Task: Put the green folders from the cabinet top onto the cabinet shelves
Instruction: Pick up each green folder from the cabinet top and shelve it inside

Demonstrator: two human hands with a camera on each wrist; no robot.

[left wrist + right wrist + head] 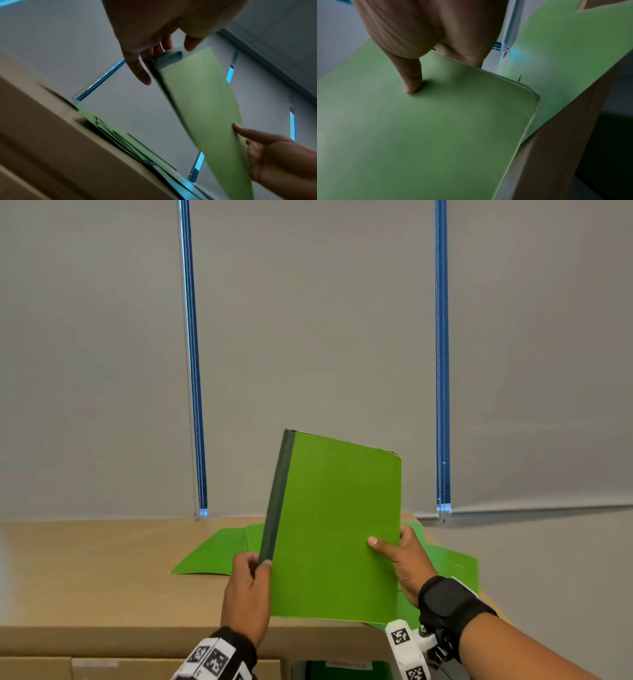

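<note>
Left hand pinching green folder spine, right hand gripping opposite edge

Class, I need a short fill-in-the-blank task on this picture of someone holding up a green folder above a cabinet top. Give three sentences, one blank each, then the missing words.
1. The lifted folder has a dark ____ running down its left edge, where the left hand grips it.
2. The right hand presses its ____ flat on the front cover.
3. More green folders lie flat on the ____ cabinet top.

Missing words: spine; thumb; wooden
</note>
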